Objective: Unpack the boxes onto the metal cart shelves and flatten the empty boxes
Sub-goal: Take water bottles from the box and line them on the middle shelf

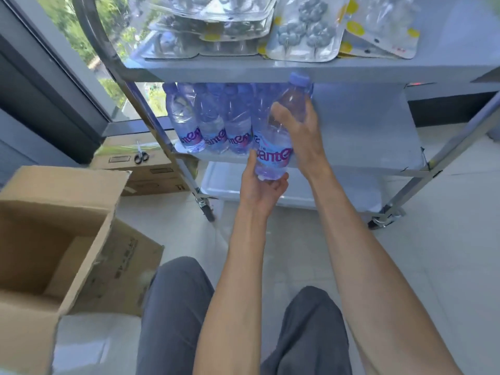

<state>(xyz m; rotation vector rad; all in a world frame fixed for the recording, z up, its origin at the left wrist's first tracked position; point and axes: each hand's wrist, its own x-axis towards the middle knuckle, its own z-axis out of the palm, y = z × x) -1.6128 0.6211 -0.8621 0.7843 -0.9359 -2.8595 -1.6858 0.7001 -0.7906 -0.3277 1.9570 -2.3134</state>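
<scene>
A clear water bottle [281, 131] with a blue cap and pink-lettered label hangs tilted in front of the metal cart's middle shelf [365, 147]. My left hand [263, 185] cups its base from below. My right hand [300, 131] grips its upper body. Several matching bottles [208, 123] stand in rows on the left part of that shelf. An open cardboard box [48, 239] stands on the floor at my left; what I see of its inside holds nothing.
The cart's top shelf [270, 67] carries blister packs of hooks. A closed box [151, 169] with scissors [140, 155] on it sits by the window. Cart casters [381, 219] stand on the tiled floor. My knees are at the bottom.
</scene>
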